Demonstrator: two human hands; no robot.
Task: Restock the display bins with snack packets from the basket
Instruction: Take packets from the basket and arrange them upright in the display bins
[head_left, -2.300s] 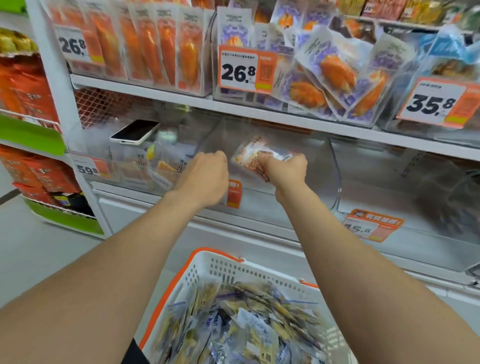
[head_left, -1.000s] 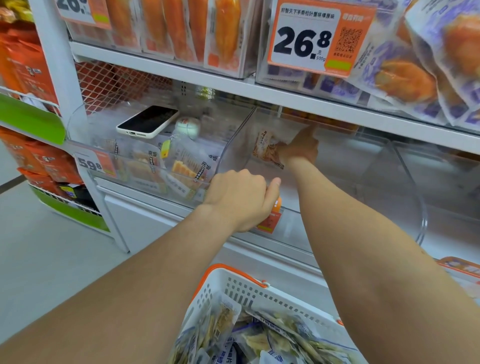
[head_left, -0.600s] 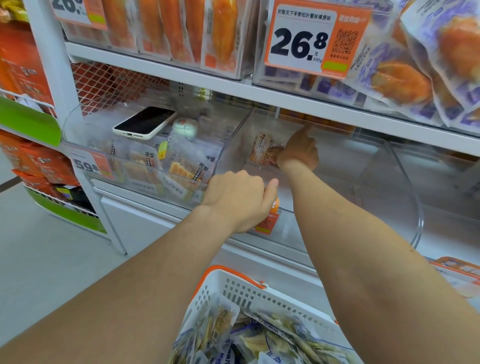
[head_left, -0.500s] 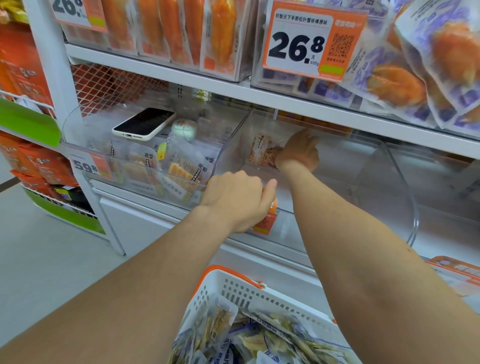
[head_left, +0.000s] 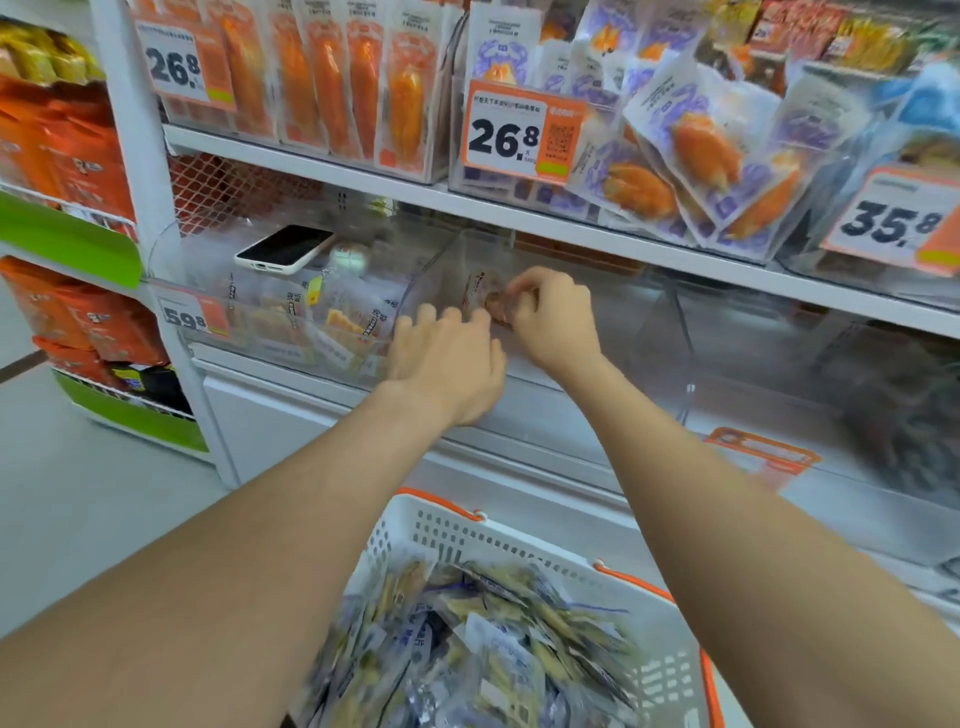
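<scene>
The right hand grip is pinched on a small snack packet inside the clear middle bin; it looks light, crinkly, best held by its edge.

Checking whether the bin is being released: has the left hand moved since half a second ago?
Yes. The left hand has opened and lifted off the clear bin's front edge, no longer covering the orange tag there.

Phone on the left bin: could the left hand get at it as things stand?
Probably yes. The phone lies exposed on top of packets in the left bin, and the left hand sits open at the bin fronts with nothing between them.
</scene>
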